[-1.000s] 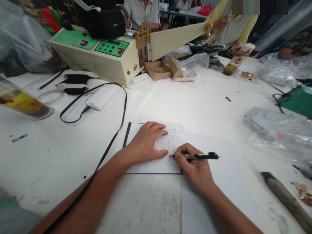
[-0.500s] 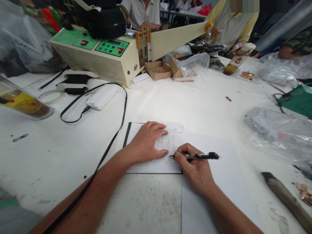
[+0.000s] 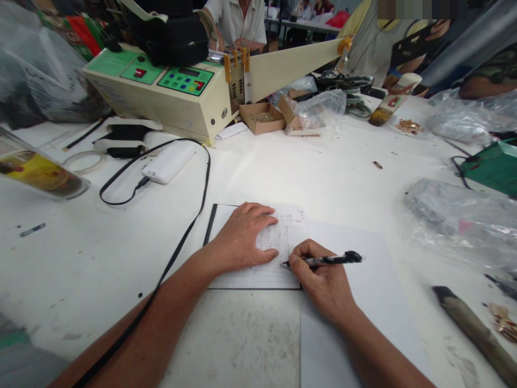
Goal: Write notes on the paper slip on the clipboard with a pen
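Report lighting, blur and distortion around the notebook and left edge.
Head view: the white table is brightest beyond the notebook; head view: the handwriting is too soft to read; head view: the tumbler at the left edge leans and stretches, likely lens distortion.

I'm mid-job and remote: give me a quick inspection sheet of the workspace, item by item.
Surface: white table, with dark marks and smudges at the near side.
Work items: notebook with handwriting, text too small to read; black pen, tip at the page; large white sheet to the right.
Clutter: plastic bag and gold-coloured pieces at right; cardboard box of small pieces beyond; tumbler at left.
Hands: left hand spread on the notebook; right hand gripping the pen.
Cables: black cord from a white device, crossing the left forearm in view; contact unclear.
Surroundings: beige machine; people across the table.
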The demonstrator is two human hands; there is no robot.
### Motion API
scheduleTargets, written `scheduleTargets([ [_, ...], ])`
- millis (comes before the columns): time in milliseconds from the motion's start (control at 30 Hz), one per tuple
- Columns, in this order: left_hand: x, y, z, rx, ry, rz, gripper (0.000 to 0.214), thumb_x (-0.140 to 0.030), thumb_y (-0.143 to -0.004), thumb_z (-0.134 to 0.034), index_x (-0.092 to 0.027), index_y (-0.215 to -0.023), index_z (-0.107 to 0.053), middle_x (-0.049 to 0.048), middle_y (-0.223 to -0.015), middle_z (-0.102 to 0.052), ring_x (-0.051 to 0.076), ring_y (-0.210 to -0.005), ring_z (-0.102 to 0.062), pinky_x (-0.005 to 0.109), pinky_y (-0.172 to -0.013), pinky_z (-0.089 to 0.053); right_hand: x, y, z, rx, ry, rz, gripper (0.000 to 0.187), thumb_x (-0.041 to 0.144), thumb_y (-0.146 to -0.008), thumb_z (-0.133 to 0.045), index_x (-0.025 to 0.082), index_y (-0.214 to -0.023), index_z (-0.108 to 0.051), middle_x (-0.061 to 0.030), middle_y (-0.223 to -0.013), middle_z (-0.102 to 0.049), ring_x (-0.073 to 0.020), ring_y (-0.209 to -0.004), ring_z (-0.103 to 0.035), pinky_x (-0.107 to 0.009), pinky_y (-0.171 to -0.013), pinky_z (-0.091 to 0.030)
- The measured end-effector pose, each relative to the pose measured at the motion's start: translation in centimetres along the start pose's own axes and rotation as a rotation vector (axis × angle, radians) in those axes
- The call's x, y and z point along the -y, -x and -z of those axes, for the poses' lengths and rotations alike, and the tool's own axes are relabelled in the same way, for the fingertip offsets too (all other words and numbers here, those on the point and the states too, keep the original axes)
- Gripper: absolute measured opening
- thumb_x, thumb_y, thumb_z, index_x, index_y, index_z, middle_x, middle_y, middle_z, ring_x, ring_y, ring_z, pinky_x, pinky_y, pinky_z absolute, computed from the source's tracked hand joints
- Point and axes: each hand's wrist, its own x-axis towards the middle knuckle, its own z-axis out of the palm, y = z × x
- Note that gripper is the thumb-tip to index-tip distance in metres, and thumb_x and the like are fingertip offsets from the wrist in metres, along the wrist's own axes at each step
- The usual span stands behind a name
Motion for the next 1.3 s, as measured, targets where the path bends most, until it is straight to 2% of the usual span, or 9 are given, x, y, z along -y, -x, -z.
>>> scheduleTargets([
  [933,-0.08,-0.01,0.07,0.004,0.001,0.006,0.061,-0.042,-0.071,-0.086,-0.021,-0.125,-0.067,0.0088,-0.144,-0.06,0.033,-0.135,-0.049,0.052,-0.122,-0.033,-0.13,0.0,-0.05,-0.018,-0.007,-0.002,0.02,0.028,-0.09,-0.06,0.022,-0.071,-0.056,0.004,-0.063,-0.051,-0.0141,-0.06,-0.046,-0.028,-0.056,-0.035],
  [1167,0.07,0.04,-0.07,-0.006,0.012,-0.001,0.06,-0.043,-0.072,-0.086,-0.024,-0.126,-0.067,0.0075,-0.145,-0.06,0.034,-0.135,-0.049,0.052,-0.123,-0.033,0.05,-0.06,-0.17,-0.113,-0.01,-0.027,0.022,0.032,-0.092,-0.061,0.022,-0.073,-0.058,0.004,-0.063,-0.052,-0.0147,-0.059,-0.046,-0.028,-0.056,-0.036],
  [1300,-0.02,0.0,0.02,-0.001,0.006,0.007,0.061,-0.043,-0.071,-0.086,-0.023,-0.126,-0.068,0.0084,-0.144,-0.06,0.034,-0.135,-0.049,0.052,-0.123,-0.033,-0.04,-0.09,-0.21,-0.112,-0.011,-0.03,0.023,0.035,-0.094,-0.06,0.023,-0.074,-0.058,0.0041,-0.063,-0.052,-0.0147,-0.059,-0.046,-0.028,-0.055,-0.036],
])
